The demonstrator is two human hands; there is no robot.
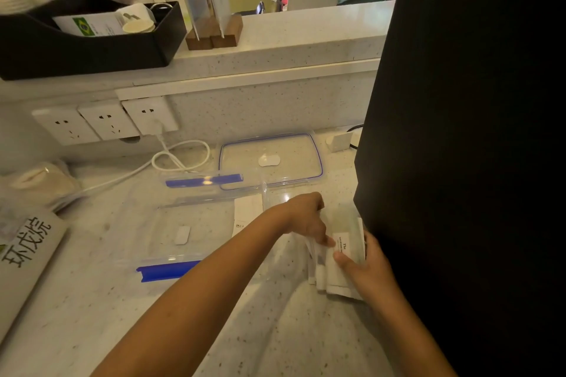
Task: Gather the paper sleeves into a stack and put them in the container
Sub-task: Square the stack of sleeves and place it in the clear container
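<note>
The sleeves (pixel 338 266), a loose white stack, sit at about 4 o'clock from the frame's centre, held between both hands just above the counter (pixel 214 300) and close against a tall black object (pixel 474 101) at their 3 o'clock. The right hand (pixel 364 269) clamps the stack from its 4 o'clock side, thumb pressed flat on the top sheet, fingers hidden underneath. The left hand (pixel 306 217) comes in from 10 o'clock, fingertips closed on the stack's upper edge near the printed label; some sheets fan out below it. The stack's lower corners hang free toward 6 o'clock.

At 9 o'clock of the stack lies the clear container (pixel 190 232), open, with blue clips; one more white sleeve lies at its 2 o'clock corner. Its lid (pixel 272 159) rests flat at 12 o'clock of the hands. Farther out, at 10 o'clock, a white cable (pixel 180 159) loops from the wall sockets (pixel 107 122).
</note>
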